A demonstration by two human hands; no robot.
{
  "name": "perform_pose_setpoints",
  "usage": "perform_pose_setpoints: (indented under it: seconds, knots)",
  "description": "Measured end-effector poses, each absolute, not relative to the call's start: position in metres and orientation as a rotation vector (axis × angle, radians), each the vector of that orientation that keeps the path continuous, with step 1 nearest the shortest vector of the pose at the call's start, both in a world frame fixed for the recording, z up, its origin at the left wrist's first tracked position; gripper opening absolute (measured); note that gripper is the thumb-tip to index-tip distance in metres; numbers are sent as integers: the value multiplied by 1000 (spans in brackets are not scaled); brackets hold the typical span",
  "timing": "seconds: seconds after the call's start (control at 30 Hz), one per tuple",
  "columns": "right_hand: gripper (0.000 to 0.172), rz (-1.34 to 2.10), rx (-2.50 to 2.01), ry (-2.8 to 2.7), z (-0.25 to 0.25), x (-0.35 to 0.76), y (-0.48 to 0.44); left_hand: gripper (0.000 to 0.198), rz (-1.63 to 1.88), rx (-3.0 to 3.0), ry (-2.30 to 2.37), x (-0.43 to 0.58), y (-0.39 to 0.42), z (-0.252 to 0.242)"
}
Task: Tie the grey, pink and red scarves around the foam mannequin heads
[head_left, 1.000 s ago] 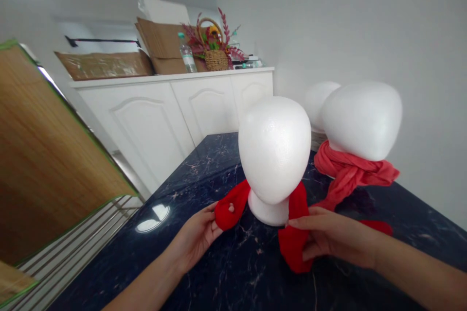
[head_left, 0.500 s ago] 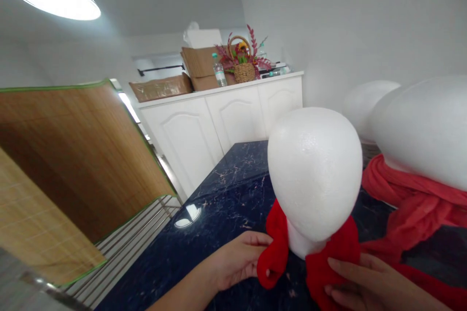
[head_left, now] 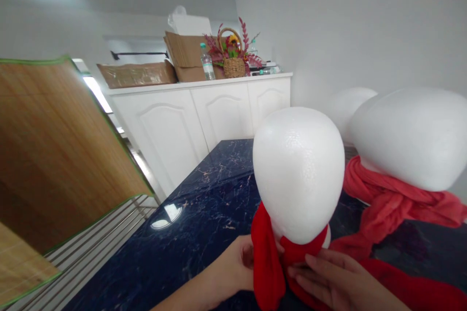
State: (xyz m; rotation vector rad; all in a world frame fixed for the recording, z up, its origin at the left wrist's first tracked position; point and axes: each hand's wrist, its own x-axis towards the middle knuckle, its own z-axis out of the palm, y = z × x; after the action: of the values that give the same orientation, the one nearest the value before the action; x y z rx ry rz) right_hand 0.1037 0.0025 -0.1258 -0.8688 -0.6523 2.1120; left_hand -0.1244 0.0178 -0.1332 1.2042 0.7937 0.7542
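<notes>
Item: soft red scarf (head_left: pixel 268 267), looped about the neck of a white polystyrene mannequin head (head_left: pixel 298 175), near the front edge of the dark blue marble-patterned bench (head_left: pixel 204 204). Your left hand (head_left: pixel 231 277) is closed around the band hanging on the left, a firm grip with the cloth bunched inside it. Your right hand (head_left: pixel 337 279) lies across the cloth at the front of the neck; you cannot tell whether that grip pinches. Handling: the scarf looks light and limp and is likely to slide, so take it by the gathered bands, not a loose edge. The foam looks light and easily dented; steady it at the neck, without pressing the crown. Also towards the bench's right edge: a second mannequin head (head_left: pixel 408 138) wearing a coral scarf (head_left: pixel 394 204), and a third mannequin head (head_left: pixel 353 107) behind it.
</notes>
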Motion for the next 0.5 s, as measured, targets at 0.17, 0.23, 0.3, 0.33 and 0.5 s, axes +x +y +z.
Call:
perform_pose_setpoints:
  seconds: [0.17, 0.23, 0.3, 0.33, 0.5]
  knots:
    - [26, 2166, -777, -766, -138, 102, 3, 68, 940, 1539, 921, -105, 11, -135]
    - [26, 2200, -658, -855, -139, 99, 2, 59, 964, 1672, 949, -99, 8, -134]
    - [27, 2213, -570, -936, -136, 96, -1, 52, 950, 1736, 958, -96, 8, -135]
    - [28, 2205, -564, -962, -133, 96, -3, 49, 941, 1737, 965, -96, 7, -135]
    - [37, 2123, -805, -1082, -115, 111, -5, 38, 955, 1666, 999, -97, 8, -138]
